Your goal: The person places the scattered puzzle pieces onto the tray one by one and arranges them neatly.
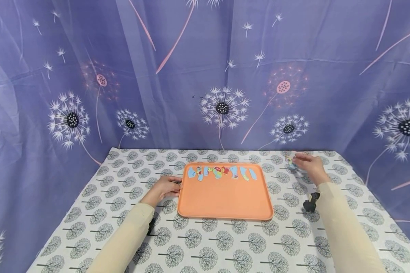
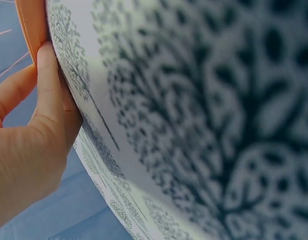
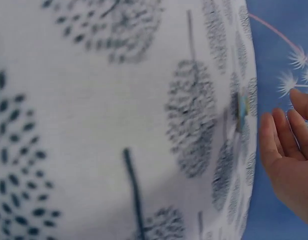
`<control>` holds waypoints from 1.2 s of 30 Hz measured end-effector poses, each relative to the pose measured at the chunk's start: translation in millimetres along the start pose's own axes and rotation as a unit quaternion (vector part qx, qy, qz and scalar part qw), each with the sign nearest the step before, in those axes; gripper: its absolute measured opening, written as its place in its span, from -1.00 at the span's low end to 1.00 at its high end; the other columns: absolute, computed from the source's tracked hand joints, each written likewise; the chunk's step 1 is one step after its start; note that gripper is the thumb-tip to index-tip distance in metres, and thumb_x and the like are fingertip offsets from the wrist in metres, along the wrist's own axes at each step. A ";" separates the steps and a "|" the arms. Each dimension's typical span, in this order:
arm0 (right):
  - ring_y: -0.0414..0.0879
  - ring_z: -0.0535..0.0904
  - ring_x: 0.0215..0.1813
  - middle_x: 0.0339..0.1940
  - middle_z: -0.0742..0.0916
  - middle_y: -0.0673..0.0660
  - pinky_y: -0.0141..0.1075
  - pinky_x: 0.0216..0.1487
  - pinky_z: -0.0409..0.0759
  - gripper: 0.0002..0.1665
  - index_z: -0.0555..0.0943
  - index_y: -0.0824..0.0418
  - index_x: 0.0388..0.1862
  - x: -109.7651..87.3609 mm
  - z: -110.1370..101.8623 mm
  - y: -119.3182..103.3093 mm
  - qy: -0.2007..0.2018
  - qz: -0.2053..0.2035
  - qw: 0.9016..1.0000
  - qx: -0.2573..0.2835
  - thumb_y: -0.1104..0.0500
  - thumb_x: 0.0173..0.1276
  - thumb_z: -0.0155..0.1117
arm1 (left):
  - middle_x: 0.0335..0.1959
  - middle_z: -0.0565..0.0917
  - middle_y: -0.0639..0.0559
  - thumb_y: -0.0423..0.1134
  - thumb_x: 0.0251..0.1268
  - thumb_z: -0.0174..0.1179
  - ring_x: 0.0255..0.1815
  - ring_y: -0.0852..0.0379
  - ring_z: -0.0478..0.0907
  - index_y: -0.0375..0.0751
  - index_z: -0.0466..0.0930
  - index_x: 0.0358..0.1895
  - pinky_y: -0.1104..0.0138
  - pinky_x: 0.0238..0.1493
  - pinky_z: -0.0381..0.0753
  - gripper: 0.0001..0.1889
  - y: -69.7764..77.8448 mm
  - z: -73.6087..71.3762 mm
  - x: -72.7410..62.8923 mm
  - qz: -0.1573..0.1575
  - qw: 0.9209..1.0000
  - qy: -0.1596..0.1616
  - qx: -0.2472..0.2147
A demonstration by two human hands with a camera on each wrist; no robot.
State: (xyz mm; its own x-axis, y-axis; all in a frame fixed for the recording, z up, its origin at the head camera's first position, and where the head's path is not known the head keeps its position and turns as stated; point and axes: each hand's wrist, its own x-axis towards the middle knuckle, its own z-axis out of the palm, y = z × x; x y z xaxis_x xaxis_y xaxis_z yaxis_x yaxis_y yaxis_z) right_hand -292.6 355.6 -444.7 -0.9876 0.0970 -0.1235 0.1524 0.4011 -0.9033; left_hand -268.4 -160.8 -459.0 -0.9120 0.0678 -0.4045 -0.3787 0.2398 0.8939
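Note:
An orange tray (image 1: 225,199) lies on the table with several small cut-out pieces (image 1: 217,172), light blue with red, green and yellow prints, in a row along its far side. My left hand (image 1: 165,186) rests against the tray's left edge. In the left wrist view, fairly straight fingers (image 2: 48,75) touch the orange side wall. Over at the back right, my right hand (image 1: 309,165) is held above a few more printed pieces (image 1: 291,163). The right wrist view shows its fingers apart from those pieces (image 3: 242,111), holding nothing visible.
A white tablecloth (image 1: 208,246) with grey tree prints covers the table. Purple curtains (image 1: 177,94) with dandelion prints hang behind it and on both sides. A black wrist device (image 1: 311,203) sits by the right sleeve.

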 end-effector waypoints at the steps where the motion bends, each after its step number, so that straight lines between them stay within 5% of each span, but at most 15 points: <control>1: 0.23 0.38 0.31 0.41 0.32 0.40 0.18 0.44 0.20 -0.20 0.15 0.34 0.47 -0.5 0.0 2.7 0.002 0.000 1.000 -0.002 -0.06 0.45 0.14 | -0.38 0.68 -0.22 -0.54 0.22 0.20 -0.49 0.12 0.65 -0.45 0.48 0.18 0.32 -0.31 0.78 -0.58 -0.2 0.1 0.0 -0.001 1.000 -0.001 0.000; 4: -0.07 0.55 0.07 0.39 0.35 0.40 0.09 0.41 0.31 -0.23 0.19 0.36 0.45 -1.9 1.2 9.5 0.017 0.005 1.000 -0.009 -0.03 0.46 0.13 | -0.37 0.67 -0.20 -0.54 0.22 0.20 -0.48 0.11 0.65 -0.44 0.48 0.19 0.31 -0.29 0.78 -0.57 -1.1 0.5 0.3 -0.004 1.000 -0.002 -0.001; 7: -0.30 0.49 -0.02 0.43 0.30 0.38 0.02 0.41 0.34 -0.25 0.18 0.34 0.46 -3.8 1.7 12.4 0.017 0.016 1.000 -0.012 -0.02 0.47 0.12 | -0.37 0.67 -0.20 -0.54 0.21 0.21 -0.48 0.10 0.65 -0.44 0.48 0.18 0.32 -0.29 0.78 -0.57 -1.4 1.4 0.6 -0.009 1.000 -0.001 -0.002; 14: 0.14 0.37 0.34 0.41 0.31 0.38 0.02 0.40 0.35 -0.27 0.18 0.37 0.46 -3.2 4.7 12.7 0.011 0.010 1.000 -0.023 0.09 0.45 0.15 | -0.37 0.67 -0.21 -0.54 0.20 0.22 -0.48 0.11 0.65 -0.44 0.48 0.19 0.31 -0.29 0.78 -0.56 -0.6 1.1 0.6 -0.007 1.000 -0.001 -0.005; 19: 0.26 0.28 0.37 0.40 0.34 0.39 0.04 0.38 0.38 -0.28 0.20 0.36 0.45 1.2 9.7 14.4 0.024 0.023 0.999 -0.021 0.16 0.41 0.18 | -0.37 0.68 -0.21 -0.54 0.20 0.21 -0.48 0.11 0.65 -0.45 0.47 0.19 0.30 -0.28 0.78 -0.55 0.3 0.7 0.0 -0.004 1.000 -0.001 -0.009; 27: -0.16 0.52 -0.06 0.25 0.53 0.34 -0.45 -0.16 0.59 -0.33 0.34 0.37 0.37 6.7 13.2 18.1 0.057 0.033 0.997 -0.049 0.23 0.30 0.27 | -0.35 0.68 -0.25 -0.54 0.21 0.20 -0.48 0.11 0.65 -0.46 0.47 0.20 0.31 -0.29 0.78 -0.56 -0.1 -0.1 0.6 -0.003 1.000 0.000 -0.004; 31: -0.37 0.44 -0.24 0.10 0.59 0.26 -0.47 -0.31 0.56 -0.32 0.33 0.38 0.37 7.6 15.3 17.4 0.062 0.035 0.997 -0.043 0.29 0.28 0.25 | -0.35 0.68 -0.24 -0.55 0.21 0.20 -0.49 0.12 0.65 -0.46 0.47 0.19 0.32 -0.30 0.78 -0.57 0.3 0.2 0.1 -0.001 1.000 0.002 -0.006; 36: -0.36 0.41 -0.37 -0.13 0.59 0.07 -0.44 -0.46 0.49 -0.25 0.26 0.39 0.42 9.0 18.1 17.2 0.072 0.027 0.997 -0.027 0.37 0.24 0.24 | -0.36 0.67 -0.24 -0.56 0.20 0.20 -0.50 0.12 0.64 -0.48 0.47 0.18 0.32 -0.31 0.78 -0.57 0.1 0.3 -0.2 0.005 1.000 0.001 -0.005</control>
State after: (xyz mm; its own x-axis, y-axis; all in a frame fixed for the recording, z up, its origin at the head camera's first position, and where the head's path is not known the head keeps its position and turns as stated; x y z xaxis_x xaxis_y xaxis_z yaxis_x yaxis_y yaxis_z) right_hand -299.6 346.9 -468.8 -0.9625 0.2486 -0.1081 0.2115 0.4390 -0.8732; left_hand -268.2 -160.5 -458.9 -0.9160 0.0687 -0.3953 -0.3711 0.2292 0.8999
